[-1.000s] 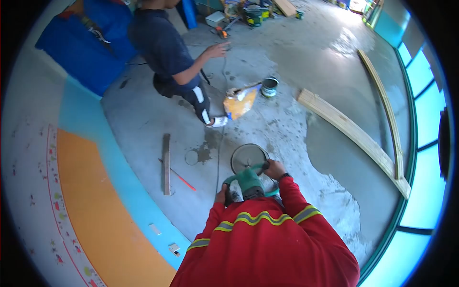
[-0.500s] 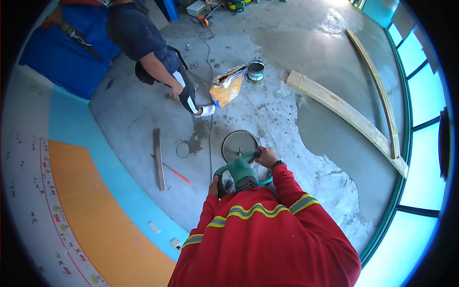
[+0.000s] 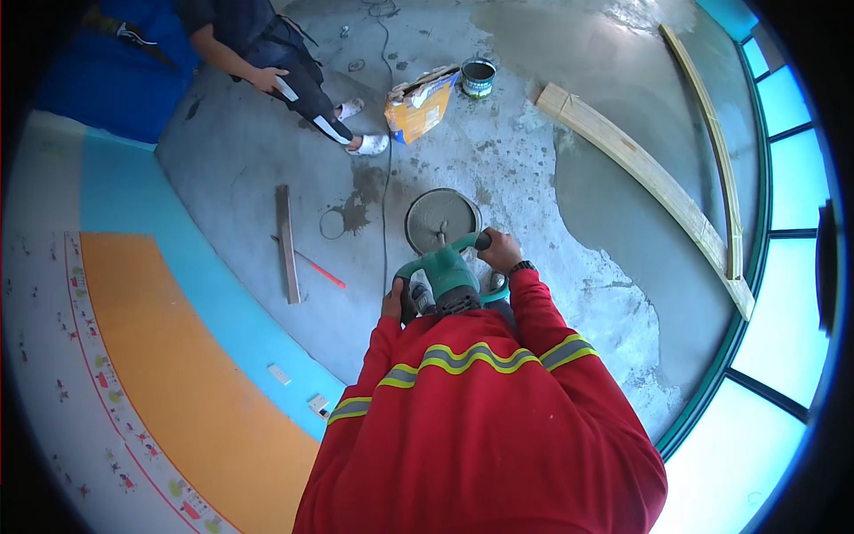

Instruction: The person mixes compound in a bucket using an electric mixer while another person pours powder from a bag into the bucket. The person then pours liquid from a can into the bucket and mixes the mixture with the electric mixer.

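A green hand-held power mixer [image 3: 447,270] is gripped between my two hands. My left hand [image 3: 392,301] wraps round its left handle, and my right hand [image 3: 501,251], with a dark watch at the wrist, closes round the right one. The mixer's shaft runs down into a round bucket [image 3: 408,222] of wet grey mortar [image 3: 442,210] on the floor. The paddle's end is hidden in the mortar. My red sleeves with reflective bands reach forward on both sides of the mixer.
Another person [image 3: 267,67] stands ahead on the left. Nearby are a torn yellow bag [image 3: 420,111] and a paint bucket [image 3: 478,78]. Long planks [image 3: 649,182] lie over wet screed on the right. A wooden strip [image 3: 287,245], red stick [image 3: 322,271] and cable [image 3: 386,178] lie left.
My view has tilted down, so the bucket and floor objects sit higher in the picture. The other person has shifted their stance and arm. Both my hands keep their hold on the mixer.
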`<state>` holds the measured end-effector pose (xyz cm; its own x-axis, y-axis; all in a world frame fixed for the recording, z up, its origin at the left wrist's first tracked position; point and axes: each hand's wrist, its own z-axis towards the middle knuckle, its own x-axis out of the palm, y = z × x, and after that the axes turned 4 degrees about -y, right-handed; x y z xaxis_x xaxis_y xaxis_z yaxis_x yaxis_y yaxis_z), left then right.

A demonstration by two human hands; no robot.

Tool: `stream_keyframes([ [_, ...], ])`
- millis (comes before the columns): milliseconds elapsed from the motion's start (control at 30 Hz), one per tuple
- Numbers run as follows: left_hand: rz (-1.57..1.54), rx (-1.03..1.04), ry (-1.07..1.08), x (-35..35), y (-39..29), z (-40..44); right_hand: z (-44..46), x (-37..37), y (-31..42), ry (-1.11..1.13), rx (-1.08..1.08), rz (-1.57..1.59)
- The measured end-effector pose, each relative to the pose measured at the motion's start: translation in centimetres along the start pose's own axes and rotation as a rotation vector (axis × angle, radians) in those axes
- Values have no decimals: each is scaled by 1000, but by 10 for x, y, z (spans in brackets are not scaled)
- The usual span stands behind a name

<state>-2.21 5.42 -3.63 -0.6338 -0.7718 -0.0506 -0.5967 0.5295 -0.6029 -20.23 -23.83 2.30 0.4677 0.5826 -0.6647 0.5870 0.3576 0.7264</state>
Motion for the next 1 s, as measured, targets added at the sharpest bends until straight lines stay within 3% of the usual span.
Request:
stream_keyframes([
  [167,3,105,-119,14,3,-5,1,-6,-4,49,25,-44],
  [300,-16,0,-37,18,-1,-12,4,-10,-9,75,33,-19],
  [1000,-175,49,-83,109,-32,-47,27,-49,-67,153,77,3],
])
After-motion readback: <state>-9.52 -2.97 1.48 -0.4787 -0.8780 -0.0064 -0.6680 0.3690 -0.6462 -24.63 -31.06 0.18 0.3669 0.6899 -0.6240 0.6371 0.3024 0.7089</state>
